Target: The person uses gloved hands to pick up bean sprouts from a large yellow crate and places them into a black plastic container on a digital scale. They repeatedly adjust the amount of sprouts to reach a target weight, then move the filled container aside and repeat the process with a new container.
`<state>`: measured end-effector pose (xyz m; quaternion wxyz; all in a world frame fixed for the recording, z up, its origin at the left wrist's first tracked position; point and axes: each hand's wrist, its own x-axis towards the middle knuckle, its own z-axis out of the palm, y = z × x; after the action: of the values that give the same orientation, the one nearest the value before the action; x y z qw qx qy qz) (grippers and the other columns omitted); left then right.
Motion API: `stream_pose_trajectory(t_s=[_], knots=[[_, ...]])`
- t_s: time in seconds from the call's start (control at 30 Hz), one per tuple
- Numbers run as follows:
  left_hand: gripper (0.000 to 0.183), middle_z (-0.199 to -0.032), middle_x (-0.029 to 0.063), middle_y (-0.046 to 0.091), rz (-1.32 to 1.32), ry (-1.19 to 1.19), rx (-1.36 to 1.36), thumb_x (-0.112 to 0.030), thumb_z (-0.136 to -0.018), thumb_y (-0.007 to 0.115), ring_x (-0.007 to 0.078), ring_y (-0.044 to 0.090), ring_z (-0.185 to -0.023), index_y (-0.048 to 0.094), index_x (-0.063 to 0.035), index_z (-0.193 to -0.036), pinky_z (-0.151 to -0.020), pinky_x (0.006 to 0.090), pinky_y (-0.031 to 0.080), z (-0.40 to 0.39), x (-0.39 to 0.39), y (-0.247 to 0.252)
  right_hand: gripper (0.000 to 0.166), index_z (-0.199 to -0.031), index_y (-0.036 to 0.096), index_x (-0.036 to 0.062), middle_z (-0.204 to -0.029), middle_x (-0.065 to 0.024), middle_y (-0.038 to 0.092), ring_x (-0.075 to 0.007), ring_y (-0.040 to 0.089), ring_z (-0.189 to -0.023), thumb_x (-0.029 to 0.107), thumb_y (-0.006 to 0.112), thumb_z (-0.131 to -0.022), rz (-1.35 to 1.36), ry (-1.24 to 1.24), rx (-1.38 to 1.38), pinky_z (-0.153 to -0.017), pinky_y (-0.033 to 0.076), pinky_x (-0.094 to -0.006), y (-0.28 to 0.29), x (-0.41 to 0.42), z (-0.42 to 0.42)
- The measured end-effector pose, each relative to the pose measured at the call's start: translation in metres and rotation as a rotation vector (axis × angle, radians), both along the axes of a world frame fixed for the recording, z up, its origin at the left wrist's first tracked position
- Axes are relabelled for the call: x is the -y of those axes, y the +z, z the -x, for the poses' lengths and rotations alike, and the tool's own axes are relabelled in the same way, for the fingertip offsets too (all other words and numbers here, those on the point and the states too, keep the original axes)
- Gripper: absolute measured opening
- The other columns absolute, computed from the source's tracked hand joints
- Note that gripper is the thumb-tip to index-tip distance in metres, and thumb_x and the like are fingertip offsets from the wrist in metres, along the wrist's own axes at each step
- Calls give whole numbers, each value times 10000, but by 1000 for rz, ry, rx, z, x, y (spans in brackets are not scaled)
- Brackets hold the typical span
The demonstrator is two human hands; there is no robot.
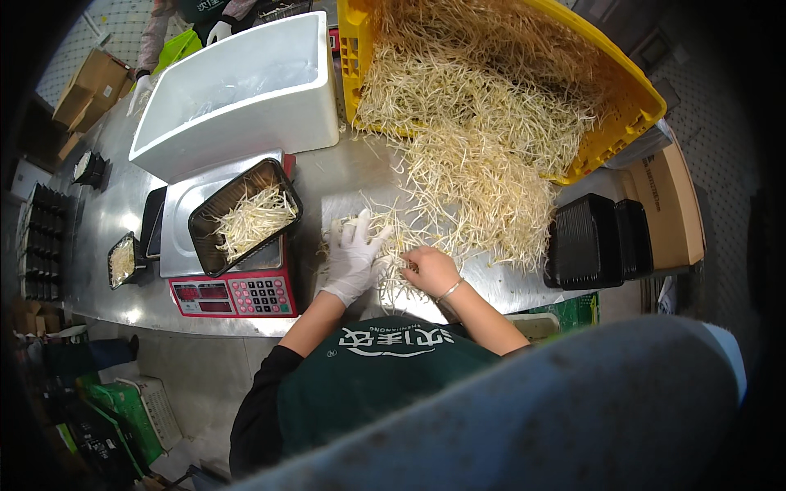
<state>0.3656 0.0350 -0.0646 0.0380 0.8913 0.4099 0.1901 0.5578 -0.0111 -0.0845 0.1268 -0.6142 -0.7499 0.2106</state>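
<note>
Bean sprouts spill in a loose heap from a tipped yellow plastic crate onto the steel table. At the near edge of the heap, my left hand, in a white glove, lies over sprouts with its fingers spread. Bare and with a bangle at the wrist, my right hand has its fingers curled at the sprouts beside it; whether it grips any is hidden. Left of my hands, a black plastic tray partly filled with sprouts sits tilted on the steel plate of a red digital scale.
A white foam box stands behind the scale. Stacked black trays and a cardboard box are at the right. Small filled trays stand at the left. A co-worker's gloved hand is beyond the foam box. Blurred blue fabric covers the lower right.
</note>
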Motion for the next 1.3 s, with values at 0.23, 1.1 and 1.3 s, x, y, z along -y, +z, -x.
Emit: stream_pose_trajectory(t_s=[0.23, 1.1, 1.3], knots=[[374, -1216, 175, 463, 177, 265, 184, -239, -748, 626, 365, 431, -1090, 597, -106, -1097, -967, 483, 304, 38, 0, -19, 149, -752, 645, 96, -764, -91, 636, -282, 609, -741, 227, 575, -770, -76, -141, -63, -648, 495, -398, 15, -17, -11], [770, -1309, 161, 387, 223, -201, 134, -363, -706, 685, 312, 359, -1182, 353, -138, -1363, -1022, 500, 193, -16, 20, 19, 401, -991, 640, 36, -722, -46, 633, -179, 603, -660, 310, 726, -711, 413, -400, -181, -646, 485, -294, 47, 105, -122], [451, -1239, 136, 476, 30, -198, 43, -218, -643, 682, 306, 410, -1129, 620, -180, -1088, -1014, 476, 226, -8, 15, -5, 498, -1211, 495, 81, -995, -119, 536, -226, 597, -721, 213, 663, -761, 156, -105, -440, -674, 490, -309, 13, 54, -24]])
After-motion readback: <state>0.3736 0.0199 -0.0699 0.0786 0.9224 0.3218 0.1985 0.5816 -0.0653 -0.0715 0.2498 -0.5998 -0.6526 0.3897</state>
